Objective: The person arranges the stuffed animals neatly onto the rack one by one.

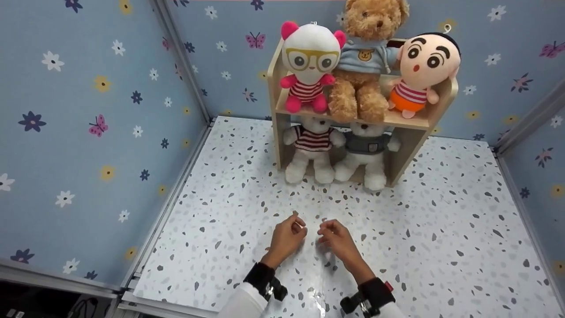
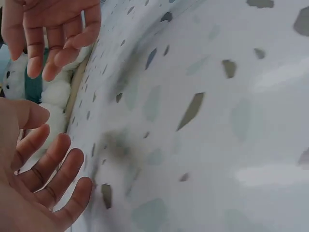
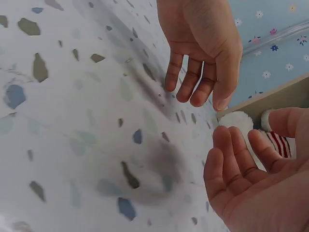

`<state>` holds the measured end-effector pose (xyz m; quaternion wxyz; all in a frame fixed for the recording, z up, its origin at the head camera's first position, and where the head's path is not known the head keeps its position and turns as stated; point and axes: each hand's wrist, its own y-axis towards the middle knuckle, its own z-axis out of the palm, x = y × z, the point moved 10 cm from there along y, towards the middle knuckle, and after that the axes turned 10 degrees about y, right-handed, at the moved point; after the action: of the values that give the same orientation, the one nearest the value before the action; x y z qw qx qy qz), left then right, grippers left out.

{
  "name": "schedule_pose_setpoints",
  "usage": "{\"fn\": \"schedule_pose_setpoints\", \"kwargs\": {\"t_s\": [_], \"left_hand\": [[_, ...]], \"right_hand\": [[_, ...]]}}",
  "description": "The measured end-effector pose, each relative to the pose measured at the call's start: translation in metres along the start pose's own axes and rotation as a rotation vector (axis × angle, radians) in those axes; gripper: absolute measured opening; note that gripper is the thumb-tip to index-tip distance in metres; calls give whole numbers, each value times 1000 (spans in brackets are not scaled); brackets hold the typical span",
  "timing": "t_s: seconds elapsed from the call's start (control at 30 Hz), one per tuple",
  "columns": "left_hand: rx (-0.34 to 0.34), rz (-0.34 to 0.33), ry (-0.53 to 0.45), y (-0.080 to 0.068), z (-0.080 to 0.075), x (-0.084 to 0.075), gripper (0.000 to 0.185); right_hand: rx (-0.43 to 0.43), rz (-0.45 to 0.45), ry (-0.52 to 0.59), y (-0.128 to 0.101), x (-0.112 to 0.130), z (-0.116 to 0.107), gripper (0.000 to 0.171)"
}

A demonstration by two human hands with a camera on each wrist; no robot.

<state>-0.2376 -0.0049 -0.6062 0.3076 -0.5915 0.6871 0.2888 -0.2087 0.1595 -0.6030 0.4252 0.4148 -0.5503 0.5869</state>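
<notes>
I see both hands low and centred over a white speckled tabletop (image 1: 441, 229), close together but not touching. My left hand (image 1: 287, 236) has its fingers loosely curled, and the left wrist view shows them relaxed and parted, closing on nothing. My right hand (image 1: 335, 236) sits just beside it, fingers equally slack and empty in the right wrist view. Neither hand pinches or presses anything.

Straight ahead of the hands, well apart from them, stands a small wooden shelf (image 1: 441, 104) with two levels. On its upper level, from left to right of the hands, sit a white plush with pink ears and yellow glasses (image 1: 310, 66), a brown teddy bear (image 1: 364, 62) in a blue hoodie, and a round-faced doll (image 1: 419, 70) in a striped top and orange shorts. On the lower level sit a white bear in a striped shirt (image 1: 309, 150), ahead of the left hand, and a white bear in a grey shirt (image 1: 367, 152), ahead of the right hand; their feet poke out onto the tabletop.

I judge the shelving as good as finished: all five toys are seated upright in the shelf, none lies loose near the hands, and both hands are free. If anything is left, it is only small straightening of the toys.
</notes>
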Motion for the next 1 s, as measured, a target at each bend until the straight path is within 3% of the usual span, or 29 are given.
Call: {"fn": "schedule_pose_setpoints", "kwargs": {"t_s": [0.2, 0.33, 0.5, 0.8, 1.0], "left_hand": [[-85, 29, 8, -20, 13, 1, 10], [-143, 44, -10, -23, 18, 5, 9], [-179, 27, -45, -22, 20, 12, 7], [-254, 33, -55, -28, 14, 16, 4], [-255, 25, -67, -28, 15, 15, 5]], "right_hand": [[-208, 50, -105, -17, -33, -48, 23], [-281, 81, -144, -26, -41, -73, 23], [-260, 105, -87, -28, -49, -84, 21], [-224, 98, -60, -25, -54, -82, 23], [-225, 104, -53, -23, -53, -85, 22]]}}
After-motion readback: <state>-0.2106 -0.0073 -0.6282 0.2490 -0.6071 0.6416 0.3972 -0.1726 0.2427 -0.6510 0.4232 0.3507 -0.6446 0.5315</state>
